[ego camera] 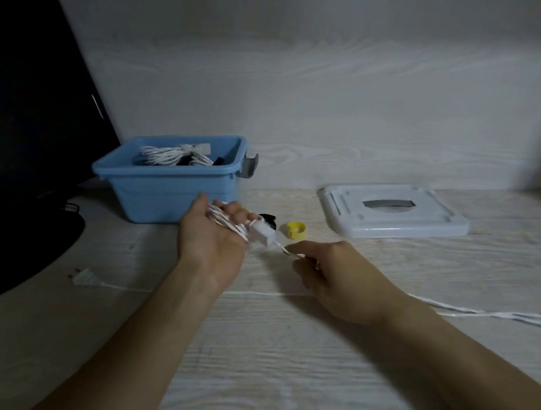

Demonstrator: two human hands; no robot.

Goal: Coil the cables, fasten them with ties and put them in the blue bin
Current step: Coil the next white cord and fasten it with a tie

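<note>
Head view: the left hand (pixel 211 241) grips a few loops of thin white cable (pixel 231 225); the right hand (pixel 326 275) pinches the slack just beside it. Light and floppy, likely springy, so hold across the loops.

Dim, even indoor light covers the pale wood-grain desk (pixel 278 354), with a cool grey cast. The far wall (pixel 349 79) darkens toward the upper right corner. A dark screen (pixel 19 114) at far left shows almost no detail. Soft shadows lie beneath both forearms and beside the white lid (pixel 393 212). No glare shows. Wide-angle distortion bends the desk's edges, and the near forearms look stretched. Fine detail is soft and slightly grainy, with the white cable (pixel 474 315) blurred at right.
</note>
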